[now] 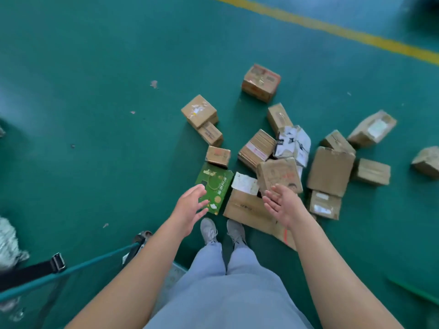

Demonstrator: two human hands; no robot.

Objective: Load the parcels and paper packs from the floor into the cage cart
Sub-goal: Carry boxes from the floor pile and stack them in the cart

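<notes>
- Loosely spread and straight, grasping nothing: left hand fingers, hovering over the near edge of the green printed box.
- Likewise released, palm turned inward: right hand fingers, held above the large flat cardboard parcel lying just ahead of the grey shoes.
- Just beyond the right hand, tilted against its neighbours: a brown parcel with faint printing.
- Further out on the green floor, scattered loosely: brown cardboard parcels, among them a small box touching the green one, a two-box stack, a crumpled white-wrapped pack, and a red-printed carton farthest away.
- Well to the right, apart from the heap: a lone parcel.
- Near the left arm, at lower left: teal rail of the cage cart, with a black strap beside it.
- Across the top right: a yellow floor line.
</notes>
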